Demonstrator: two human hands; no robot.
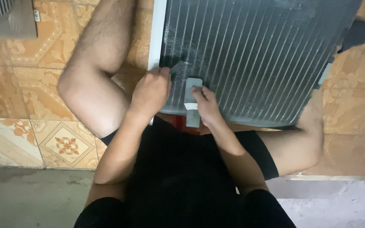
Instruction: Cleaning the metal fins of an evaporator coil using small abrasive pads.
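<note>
A large dark finned metal panel [254,55] with a white left edge lies on the floor between my bent legs. My left hand [151,90] rests at its near left corner, fingers closed on a small thin grey tool [176,67] that touches the fins. Just to the right, my right hand [205,103] grips a flat grey rectangular tool [192,90] held upright against the panel's near edge. The two hands are close together, a few centimetres apart.
Patterned orange and cream floor tiles [64,143] surround me. A grey ribbed object [5,17] sits at the top left. A dark foot or shoe [362,31] shows at the top right. Bare grey concrete [30,194] runs along the bottom.
</note>
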